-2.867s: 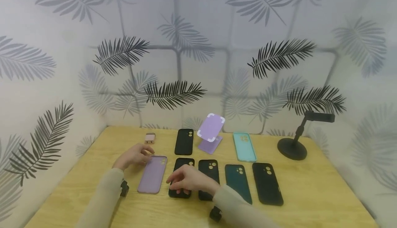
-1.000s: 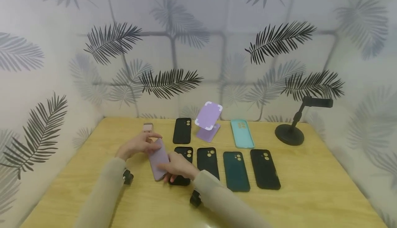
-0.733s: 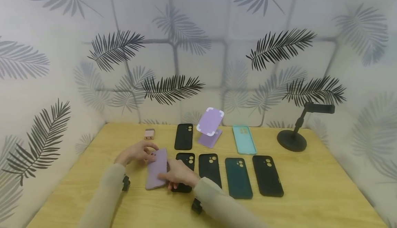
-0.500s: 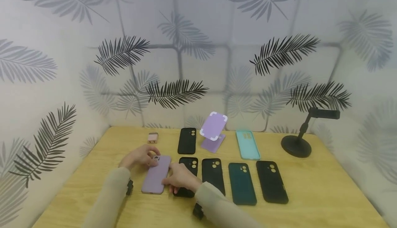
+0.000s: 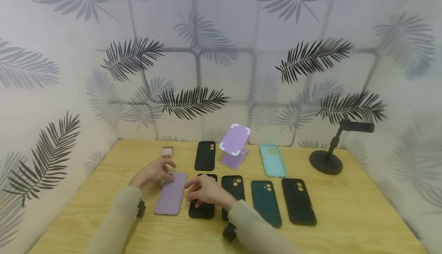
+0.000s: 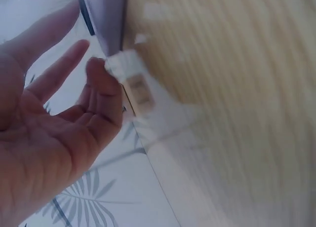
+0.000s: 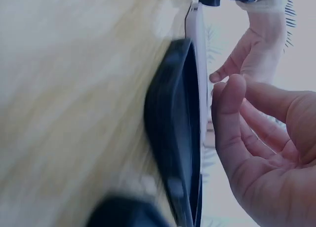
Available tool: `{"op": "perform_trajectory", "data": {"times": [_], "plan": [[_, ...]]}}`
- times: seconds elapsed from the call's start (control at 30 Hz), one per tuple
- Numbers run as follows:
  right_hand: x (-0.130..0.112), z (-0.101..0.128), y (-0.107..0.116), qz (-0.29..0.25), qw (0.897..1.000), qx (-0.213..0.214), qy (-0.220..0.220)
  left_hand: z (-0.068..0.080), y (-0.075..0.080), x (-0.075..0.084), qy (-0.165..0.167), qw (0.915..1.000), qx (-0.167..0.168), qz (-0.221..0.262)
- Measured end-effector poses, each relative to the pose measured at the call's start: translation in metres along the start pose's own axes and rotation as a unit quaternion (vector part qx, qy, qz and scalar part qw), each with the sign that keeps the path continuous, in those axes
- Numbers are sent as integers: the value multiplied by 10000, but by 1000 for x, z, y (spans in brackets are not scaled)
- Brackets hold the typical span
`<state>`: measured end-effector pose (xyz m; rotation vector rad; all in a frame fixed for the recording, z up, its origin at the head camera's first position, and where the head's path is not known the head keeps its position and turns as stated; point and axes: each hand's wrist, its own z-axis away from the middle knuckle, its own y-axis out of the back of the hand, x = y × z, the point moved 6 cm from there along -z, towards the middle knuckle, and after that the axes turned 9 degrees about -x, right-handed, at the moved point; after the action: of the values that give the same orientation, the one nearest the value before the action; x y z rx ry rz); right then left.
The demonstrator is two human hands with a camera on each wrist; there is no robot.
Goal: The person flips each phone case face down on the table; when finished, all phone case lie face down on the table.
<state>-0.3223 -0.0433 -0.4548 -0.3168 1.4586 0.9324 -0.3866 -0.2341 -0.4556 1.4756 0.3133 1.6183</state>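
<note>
A purple phone case (image 5: 171, 194) lies flat at the left end of the front row, its outer back facing up. My left hand (image 5: 154, 172) is at its upper left corner, fingers loosely bent over the camera cutout. In the left wrist view that hand's (image 6: 64, 103) fingers close on nothing. Over a black phone case (image 5: 202, 210) hovers my right hand (image 5: 210, 191), its fingertips just off the purple case's right edge. The right wrist view shows the right hand (image 7: 266, 143) with thumb and fingers relaxed, above the black case's raised rim.
Rightward in the front row lie another black case (image 5: 232, 192), a dark green case (image 5: 265, 204) and a black case (image 5: 299, 204). Behind are a pink charger plug (image 5: 167, 152), a black case (image 5: 205, 156), a purple phone stand (image 5: 235, 141), a turquoise case (image 5: 272, 162) and a black stand (image 5: 326, 162).
The purple case lay inside up, was lifted and turned over between both hands, and now lies back up. My right hand has let go and moved right; the left has loosened.
</note>
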Motion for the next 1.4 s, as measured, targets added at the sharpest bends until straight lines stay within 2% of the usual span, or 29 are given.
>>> {"op": "perform_trajectory", "data": {"times": [0.1, 0.2, 0.33, 0.57, 0.77, 0.93, 1.17, 1.4], "plan": [[2, 5, 8, 126, 9999, -51, 72, -2, 1, 7, -206, 9995, 237, 15], [5, 9, 16, 297, 9995, -38, 111, -5, 0, 19, -409, 9985, 219, 281], [10, 15, 22, 546, 9985, 3, 14, -6, -5, 35, -494, 9977, 33, 453], [17, 29, 23, 1293, 9913, -11, -257, -9, -23, 55, -681, 9958, -491, 371], [20, 39, 21, 1316, 9901, -233, -419, -13, -34, 61, -694, 9946, -687, 353], [21, 46, 24, 1493, 9867, -298, -573, -23, -42, 65, -706, 9947, -735, 139], [27, 49, 23, 1046, 9911, -453, -690, -30, -53, 67, -579, 9934, -975, -175], [30, 44, 25, 610, 9943, -422, -761, -32, -50, 67, -398, 9943, -986, -60]]}}
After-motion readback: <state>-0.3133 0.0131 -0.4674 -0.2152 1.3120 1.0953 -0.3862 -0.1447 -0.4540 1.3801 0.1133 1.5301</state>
